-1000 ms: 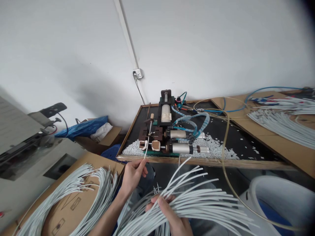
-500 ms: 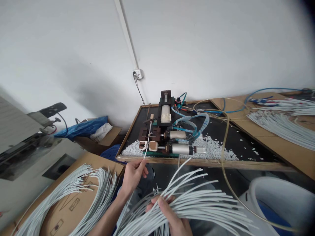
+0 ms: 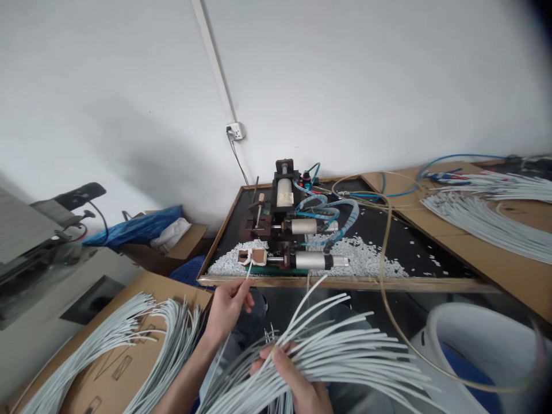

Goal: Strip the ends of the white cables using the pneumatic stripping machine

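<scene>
My left hand (image 3: 230,302) pinches one white cable (image 3: 249,272) between thumb and fingers, just in front of a small machine. The cable's far end sits at the padded front clamp (image 3: 257,256), between its brown jaws. Behind the clamp, a dark metal block (image 3: 254,228) stands apart from it, with a thin rod (image 3: 259,211) above. My right hand (image 3: 297,376) is closed around a thick bundle of white cables (image 3: 345,353), low in the view. The bundle's ends fan out to the right, and its lower part leaves the picture.
Small white scraps (image 3: 366,256) lie on the black, wood-edged bench (image 3: 345,282) around the air cylinders (image 3: 310,260). A clear hose (image 3: 383,276) hangs over the bench edge by a white bucket (image 3: 435,328). More cables (image 3: 107,333) lie on cardboard at left, others (image 3: 487,224) at right.
The machine's rear block has slid back from the front clamp, opening a gap between them. The cable no longer reaches across to that block. Both hands keep their holds; the whole view has shifted slightly.
</scene>
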Tool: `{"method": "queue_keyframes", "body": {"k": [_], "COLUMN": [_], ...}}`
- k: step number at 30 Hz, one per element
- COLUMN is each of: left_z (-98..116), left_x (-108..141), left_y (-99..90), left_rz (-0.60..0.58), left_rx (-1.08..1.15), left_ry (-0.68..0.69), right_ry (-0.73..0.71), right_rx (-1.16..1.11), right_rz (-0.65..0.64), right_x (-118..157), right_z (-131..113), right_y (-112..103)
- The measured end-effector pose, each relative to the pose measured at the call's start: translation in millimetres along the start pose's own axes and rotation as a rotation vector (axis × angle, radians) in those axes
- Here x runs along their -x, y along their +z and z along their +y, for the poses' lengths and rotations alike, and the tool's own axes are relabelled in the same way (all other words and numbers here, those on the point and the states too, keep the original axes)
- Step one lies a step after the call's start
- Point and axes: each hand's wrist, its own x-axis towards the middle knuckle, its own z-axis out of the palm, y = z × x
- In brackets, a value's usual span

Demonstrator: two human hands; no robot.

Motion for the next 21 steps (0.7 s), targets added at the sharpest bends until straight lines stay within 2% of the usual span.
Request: {"method": "queue_keyframes", "body": {"k": [4, 8, 13, 21], "left_z": [6, 9, 12, 13], "left_x": [3, 7, 9, 21], "left_y": [-3.6, -5.7, -6.9, -10.8], "left_rz": [0.044, 0.029, 0.054, 0.035], "left_rx": [-0.009, -0.03, -0.04, -0.041], "left_ry": [0.012, 0.023, 0.01, 0.038], "right_ry": [-0.012, -0.018, -0.019, 0.015], "right_rx": [0.016, 0.038, -0.027, 0.0], "right_rz": [-0.025, -0.061, -0.111, -0.088], "right_x": [1, 2, -2, 5], "right_z": [0, -2, 1, -1], "right_y": [-3, -3, -4, 0]}}
